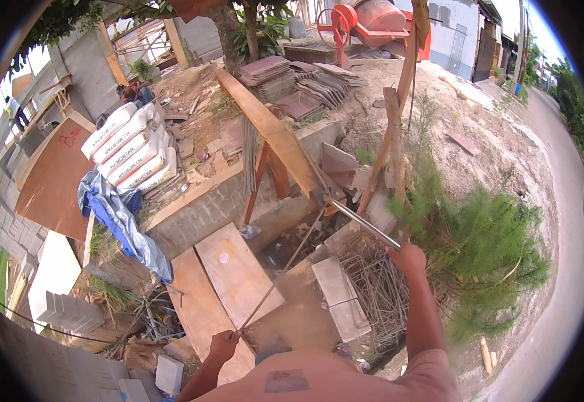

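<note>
My right hand [407, 258] is closed round the near end of a shiny metal pipe [366, 224], which slants up and left to the end of a long wooden plank [265, 127]. In my left hand [224, 345], low in the view, is a thin metal rod [280, 273]. From there the rod rises to the right and reaches the plank's end, near the far tip of the pipe. How rod and pipe meet there is too small to tell. Slanted boards [257, 181] stand under the plank.
Two wooden panels [232, 268] lie below the plank, beside a concrete ledge [191, 224]. Bent metal rods [376, 288] are heaped on the right, next to a green bush [473, 241]. White sacks [131, 147], stacked roof tiles [292, 84] and an orange cement mixer [379, 20] stand farther off.
</note>
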The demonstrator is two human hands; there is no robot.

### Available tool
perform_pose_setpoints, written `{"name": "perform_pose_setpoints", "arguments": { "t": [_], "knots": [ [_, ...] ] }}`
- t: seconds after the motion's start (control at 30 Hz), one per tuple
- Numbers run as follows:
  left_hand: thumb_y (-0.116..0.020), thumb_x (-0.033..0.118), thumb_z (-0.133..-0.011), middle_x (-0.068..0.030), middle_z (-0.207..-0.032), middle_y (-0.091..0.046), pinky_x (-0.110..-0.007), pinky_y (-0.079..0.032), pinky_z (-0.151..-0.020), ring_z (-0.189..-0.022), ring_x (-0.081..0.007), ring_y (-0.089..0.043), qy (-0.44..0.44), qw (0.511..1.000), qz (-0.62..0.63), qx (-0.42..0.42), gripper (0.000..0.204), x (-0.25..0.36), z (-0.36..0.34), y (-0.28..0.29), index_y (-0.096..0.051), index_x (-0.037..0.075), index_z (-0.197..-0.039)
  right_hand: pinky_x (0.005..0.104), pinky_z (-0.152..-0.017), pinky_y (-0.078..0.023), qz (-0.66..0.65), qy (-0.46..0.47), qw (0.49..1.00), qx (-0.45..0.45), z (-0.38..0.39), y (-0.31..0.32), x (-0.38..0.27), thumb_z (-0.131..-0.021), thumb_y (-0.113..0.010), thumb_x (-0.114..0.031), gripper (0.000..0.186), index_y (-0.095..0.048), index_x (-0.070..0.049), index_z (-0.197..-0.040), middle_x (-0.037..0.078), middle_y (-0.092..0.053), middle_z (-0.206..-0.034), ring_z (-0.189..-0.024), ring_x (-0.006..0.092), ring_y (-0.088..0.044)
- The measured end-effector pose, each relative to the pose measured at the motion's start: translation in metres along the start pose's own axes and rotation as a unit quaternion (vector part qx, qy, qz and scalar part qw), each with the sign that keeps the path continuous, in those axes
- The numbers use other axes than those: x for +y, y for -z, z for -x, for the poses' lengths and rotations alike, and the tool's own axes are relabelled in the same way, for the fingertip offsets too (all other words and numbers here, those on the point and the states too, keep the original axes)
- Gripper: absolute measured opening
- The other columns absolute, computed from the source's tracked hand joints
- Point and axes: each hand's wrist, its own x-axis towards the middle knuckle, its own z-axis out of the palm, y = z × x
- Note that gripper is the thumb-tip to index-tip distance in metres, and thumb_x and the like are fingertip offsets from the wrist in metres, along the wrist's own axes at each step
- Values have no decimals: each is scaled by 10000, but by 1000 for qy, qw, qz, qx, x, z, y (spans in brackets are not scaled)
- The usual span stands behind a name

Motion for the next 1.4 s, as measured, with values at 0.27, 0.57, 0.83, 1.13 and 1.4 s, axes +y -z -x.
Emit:
{"name": "perform_pose_setpoints", "arguments": {
  "t": [0.27, 0.57, 0.83, 1.13, 1.4],
  "knots": [
    [-541, 399, -927, -194, -622, -588, -415, -459, -583, -576, -310, -593, -18, 994, 9, -103, 459, -18, -50, 50, -631, -9, -738, 482, -717, -502, 30, -104, 992, 63, 28, -4, -35, -802, -600, -611, 630, -669, 14, -774, 222, -660, -768, -780, 400, -646],
    [-564, 389, -918, -199, -673, -607, -492, -449, -550, -660, -416, -605, -200, 961, -191, 17, 364, -69, -347, 233, -616, 60, -771, 539, -728, -468, -102, -264, 956, 73, 144, -80, -204, -901, -560, -402, 422, -563, 20, -884, 266, -635, -790, -788, 455, -620],
    [-601, 376, -888, -215, -723, -630, -481, -484, -653, -716, -413, -626, -179, 968, -154, -90, 349, -110, -310, 189, -629, 37, -813, 525, -746, -479, -64, -245, 967, 27, 140, -83, -176, -905, -553, -394, 419, -552, 25, -902, 259, -641, -818, -823, 444, -622],
    [-598, 395, -897, -182, -789, -669, -410, -493, -679, -730, -320, -649, -122, 970, 29, -211, 372, 1, -317, 150, -681, 32, -923, 429, -693, -488, -223, -225, 935, -159, 111, -59, -134, -921, -510, -444, 478, -614, 22, -923, 179, -638, -751, -712, 313, -652],
    [-591, 427, -896, -172, -746, -658, -421, -473, -668, -722, -325, -640, -144, 976, -14, -161, 425, 5, -334, 131, -690, 23, -805, 431, -695, -452, -116, -166, 977, -65, 98, -44, -116, -905, -544, -466, 501, -626, 29, -895, 183, -611, -731, -713, 300, -605]
  ]
}}
